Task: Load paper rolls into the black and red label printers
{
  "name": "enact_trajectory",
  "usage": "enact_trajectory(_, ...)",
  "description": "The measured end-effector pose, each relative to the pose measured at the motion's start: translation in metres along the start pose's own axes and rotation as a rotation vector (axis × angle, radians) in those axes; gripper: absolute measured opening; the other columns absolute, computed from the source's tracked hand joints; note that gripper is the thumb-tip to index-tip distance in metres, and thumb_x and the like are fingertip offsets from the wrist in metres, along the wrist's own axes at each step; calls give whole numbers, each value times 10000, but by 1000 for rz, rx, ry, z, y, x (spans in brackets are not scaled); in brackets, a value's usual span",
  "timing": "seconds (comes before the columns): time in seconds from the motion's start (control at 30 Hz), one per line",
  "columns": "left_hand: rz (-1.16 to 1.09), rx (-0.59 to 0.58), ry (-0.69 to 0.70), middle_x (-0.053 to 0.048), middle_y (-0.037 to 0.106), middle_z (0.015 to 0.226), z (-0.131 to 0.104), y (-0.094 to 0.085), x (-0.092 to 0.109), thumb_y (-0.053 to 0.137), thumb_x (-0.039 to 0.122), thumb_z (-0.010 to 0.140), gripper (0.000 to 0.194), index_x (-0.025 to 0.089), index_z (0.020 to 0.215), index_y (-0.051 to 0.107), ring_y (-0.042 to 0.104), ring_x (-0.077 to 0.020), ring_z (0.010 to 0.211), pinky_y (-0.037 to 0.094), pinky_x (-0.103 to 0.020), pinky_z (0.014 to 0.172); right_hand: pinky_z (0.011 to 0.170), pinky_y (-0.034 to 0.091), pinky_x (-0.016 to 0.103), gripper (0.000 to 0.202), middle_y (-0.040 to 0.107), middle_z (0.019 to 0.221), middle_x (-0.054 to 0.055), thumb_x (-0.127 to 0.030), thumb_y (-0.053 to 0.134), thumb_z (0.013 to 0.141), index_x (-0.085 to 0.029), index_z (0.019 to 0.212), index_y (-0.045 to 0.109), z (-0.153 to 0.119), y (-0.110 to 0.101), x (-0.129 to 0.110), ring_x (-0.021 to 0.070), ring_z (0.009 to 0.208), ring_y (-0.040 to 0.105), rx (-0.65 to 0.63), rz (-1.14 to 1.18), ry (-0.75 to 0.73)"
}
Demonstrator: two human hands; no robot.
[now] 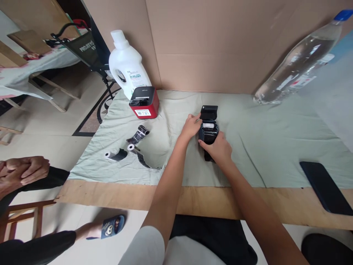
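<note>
In the middle of the cloth stands a small black portable printer (209, 113) with its lid flipped up at the far end. A white paper roll (208, 125) shows inside its compartment. My right hand (220, 149) grips the near part of the body, thumb on the left side and fingers round the right. At the far left edge, by the lid hinge, my left hand (191, 127) holds the printer with its fingertips, partly hidden. Dark, shiny paper hangs over the printer's near end. Left of my arms lie used paper rolls (131, 147) with dark strips unrolled.
A red and black box-shaped printer (145, 103) stands before a white detergent bottle (129, 66). A large water bottle (300, 62) leans at the right against the cardboard wall (206, 44). A dark phone (327, 187) lies near the front edge. Another person's clasped hands (24, 171) are at the left.
</note>
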State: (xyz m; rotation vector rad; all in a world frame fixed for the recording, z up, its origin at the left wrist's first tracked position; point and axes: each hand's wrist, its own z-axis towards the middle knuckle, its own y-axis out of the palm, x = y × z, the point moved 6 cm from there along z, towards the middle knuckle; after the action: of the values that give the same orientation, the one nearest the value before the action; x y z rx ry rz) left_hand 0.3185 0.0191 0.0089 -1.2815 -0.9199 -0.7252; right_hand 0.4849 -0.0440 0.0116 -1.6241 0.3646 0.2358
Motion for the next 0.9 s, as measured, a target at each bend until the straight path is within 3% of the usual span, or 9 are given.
enact_trajectory(0.07, 178, 51, 104, -122, 608, 1262, -4, -4, 20, 536, 266, 1018, 458, 184, 1446, 678, 631, -242, 1212, 474, -345, 1116, 851, 545, 435, 760, 715, 1219, 164, -704, 700, 816, -177, 1322, 490, 0, 0, 1, 378, 1106, 718, -7, 5, 0)
enact_trajectory(0.13, 407, 21, 186, -122, 651, 1279, -5, 0, 43, 554, 260, 1005, 383, 225, 1330, 756, 625, -272, 1237, 489, -381, 1091, 857, 543, 437, 768, 718, 1203, 164, -705, 701, 816, -174, 1327, 483, 1, 1, 3, 376, 1100, 720, -11, 7, -3)
enact_trajectory(0.27, 842, -303, 150, -145, 746, 1194, 8, 30, 68, 644, 154, 908, 284, 193, 1137, 808, 658, -306, 1220, 485, -428, 1085, 863, 544, 437, 788, 710, 1213, 174, -712, 702, 820, -167, 1339, 471, 3, 3, 5, 374, 1103, 719, -13, 8, -23)
enact_trajectory(0.4, 947, -450, 115, -167, 778, 1099, 21, 45, 78, 757, 96, 763, 369, 163, 1124, 794, 716, -304, 1098, 536, -394, 987, 881, 553, 452, 788, 699, 1255, 191, -708, 689, 838, -158, 1358, 469, 2, 3, 4, 381, 1142, 710, -15, 21, -30)
enact_trajectory(0.5, 975, -502, 165, -178, 769, 1116, 24, 41, 86, 796, 117, 690, 375, 151, 1064, 795, 722, -334, 1070, 555, -414, 932, 899, 563, 471, 803, 701, 1272, 197, -709, 686, 835, -153, 1375, 474, 2, 0, 4, 385, 1154, 711, -17, 36, -34)
enact_trajectory(0.63, 786, -367, 244, -129, 754, 1089, 24, 11, 106, 800, 182, 663, 280, 179, 942, 775, 706, -340, 1080, 543, -425, 938, 949, 561, 512, 954, 721, 1262, 210, -794, 706, 763, -146, 1426, 483, 5, -5, 12, 416, 1188, 704, -102, 46, -36)
enact_trajectory(0.73, 431, -230, 311, -81, 733, 1037, 10, -24, 112, 755, 184, 706, 231, 181, 933, 710, 697, -274, 1029, 535, -383, 934, 988, 549, 527, 1193, 691, 1345, 245, -866, 707, 705, -128, 1577, 364, 2, -6, 18, 445, 1256, 672, -192, 42, -69)
enact_trajectory(0.8, 128, -184, 310, -57, 714, 1011, -13, -49, 103, 732, 181, 754, 224, 173, 964, 654, 690, -218, 984, 536, -345, 928, 1024, 532, 528, 1339, 631, 1436, 290, -874, 700, 711, -82, 1667, 198, -3, -7, 18, 468, 1332, 620, -216, 11, -118)
enact_trajectory(0.9, -248, -63, 208, -30, 683, 1029, -70, -89, 69, 707, 237, 841, 282, 193, 1092, 584, 679, -172, 984, 543, -319, 935, 1080, 499, 520, 1404, 532, 1542, 324, -860, 687, 742, -44, 1698, 61, -10, -9, 15, 483, 1422, 538, -208, -37, -163)
